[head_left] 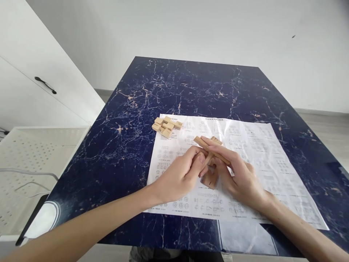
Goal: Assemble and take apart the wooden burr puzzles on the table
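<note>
Above a printed sheet of small diagrams point(256, 156), my two hands meet around several crossed wooden puzzle pieces point(203, 142). My left hand point(184, 173) pinches the pieces from the left, its thumb pressed along one stick. From the other side, my right hand point(237, 169) grips the long upper stick, fingers closed over it. A notched wooden block point(209, 179) shows just below the fingers; whether it lies on the paper or belongs to the held pieces I cannot tell. The fingers hide how the pieces join.
At the sheet's upper left corner lies an interlocked wooden puzzle point(166, 126). Paper and puzzle rest on a dark blue marbled table point(174, 87). A white cabinet point(35, 54) and a perforated white surface with cables point(27, 174) stand to the left.
</note>
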Motion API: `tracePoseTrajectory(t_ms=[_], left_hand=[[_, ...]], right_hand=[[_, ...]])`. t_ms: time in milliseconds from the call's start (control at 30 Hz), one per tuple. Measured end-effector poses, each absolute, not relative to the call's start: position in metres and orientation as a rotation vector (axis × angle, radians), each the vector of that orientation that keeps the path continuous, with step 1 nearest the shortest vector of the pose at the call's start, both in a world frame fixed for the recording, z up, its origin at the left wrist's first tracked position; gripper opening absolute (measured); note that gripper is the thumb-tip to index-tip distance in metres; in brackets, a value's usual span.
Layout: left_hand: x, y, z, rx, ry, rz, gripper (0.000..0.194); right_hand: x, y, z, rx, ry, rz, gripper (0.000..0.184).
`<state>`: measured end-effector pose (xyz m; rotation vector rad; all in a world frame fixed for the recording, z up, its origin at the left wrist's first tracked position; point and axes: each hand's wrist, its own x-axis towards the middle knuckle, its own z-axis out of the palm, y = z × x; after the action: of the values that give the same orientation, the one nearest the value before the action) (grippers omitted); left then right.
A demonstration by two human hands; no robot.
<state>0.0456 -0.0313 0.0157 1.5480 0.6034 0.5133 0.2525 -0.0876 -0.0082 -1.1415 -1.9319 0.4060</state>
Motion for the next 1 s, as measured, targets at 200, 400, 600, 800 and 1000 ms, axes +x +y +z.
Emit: tracePoseTrajectory(t_ms=[200,400,600,800,1000], left_hand=[[0.046,-0.031,0.016,1.526,0.600,0.520,0.033],[0.046,-0.031,0.017,1.525,0.605,0.511,0.033],[0.047,-0.031,0.018,1.502,0.619,0.516,0.033],[0.046,-0.031,0.020,1.380,0.638,0.595,0.028],[0.045,-0.028,0.016,1.236,0.668,0.751,0.026]], right_hand=[[0.250,-0.089,-0.006,-1.107,-1.987,0.347,0.075],[0.249,-0.090,-0.008,-1.129,-1.957,0.356,0.073],[0.252,-0.090,-0.009,-1.165,-1.958,0.377,0.071],[0.257,-0.088,-0.001,-1.174,-1.855,0.389,0.065],[0.266,-0.081,0.001,-1.282,-1.858,0.262,0.043]])
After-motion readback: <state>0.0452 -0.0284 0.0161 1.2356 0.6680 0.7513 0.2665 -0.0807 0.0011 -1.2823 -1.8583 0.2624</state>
